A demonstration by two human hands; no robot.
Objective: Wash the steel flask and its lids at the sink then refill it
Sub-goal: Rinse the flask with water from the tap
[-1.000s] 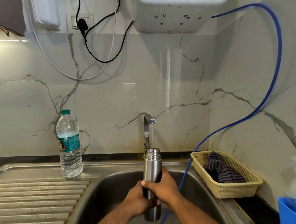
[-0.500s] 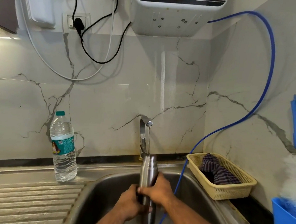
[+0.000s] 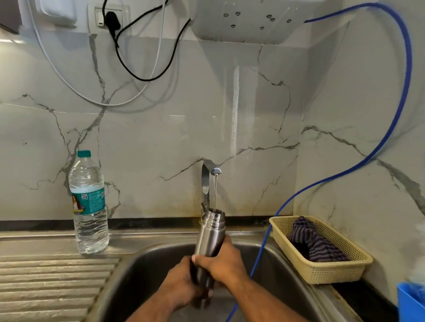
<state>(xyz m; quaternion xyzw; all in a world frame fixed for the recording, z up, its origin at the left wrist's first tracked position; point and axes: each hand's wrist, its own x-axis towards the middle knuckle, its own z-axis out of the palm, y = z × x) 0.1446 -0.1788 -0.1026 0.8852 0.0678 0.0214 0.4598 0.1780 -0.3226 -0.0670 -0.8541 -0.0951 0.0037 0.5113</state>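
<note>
The steel flask point(image 3: 210, 237) stands nearly upright over the sink basin point(image 3: 282, 270), its open mouth under the tap point(image 3: 209, 175). A thin stream of water falls from the spout into the mouth. My right hand point(image 3: 222, 263) grips the flask's middle from the right. My left hand point(image 3: 180, 282) grips the lower part from the left. The flask's bottom end shows below the hands. No lids are visible.
A plastic water bottle point(image 3: 89, 203) stands on the steel drainboard point(image 3: 40, 282) at left. A beige basket point(image 3: 323, 272) holding a striped cloth point(image 3: 313, 242) sits right of the basin. A blue hose point(image 3: 263, 257) hangs into the sink. A blue bin point(image 3: 414, 314) is far right.
The flask, held by both hands, stays under the running tap and now leans slightly to the right. The camera view has shifted a little.
</note>
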